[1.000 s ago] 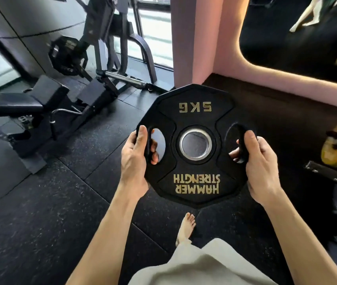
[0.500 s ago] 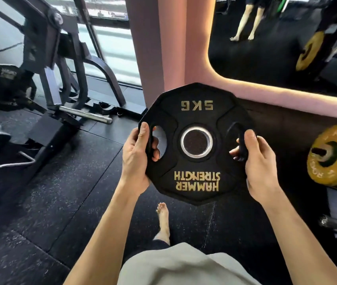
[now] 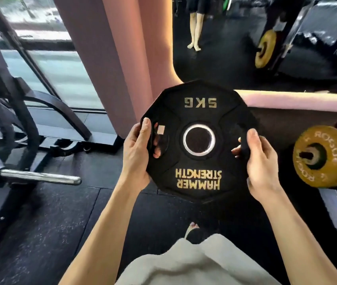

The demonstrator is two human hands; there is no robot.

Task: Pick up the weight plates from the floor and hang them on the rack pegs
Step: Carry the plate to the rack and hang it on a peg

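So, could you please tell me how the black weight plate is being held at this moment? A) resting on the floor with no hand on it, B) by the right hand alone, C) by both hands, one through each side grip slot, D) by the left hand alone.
C: the left hand and the right hand each curl through a side slot of the black weight plate, which is up off the floor.

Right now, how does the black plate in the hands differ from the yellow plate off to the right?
The black plate is angular-edged and held in the air by the left hand and right hand; the yellow plate is round and already sits on a peg. The black plate's centre hole is empty and it has grip cut-outs; the yellow plate shows none. Both carry lettering and a centre hole.
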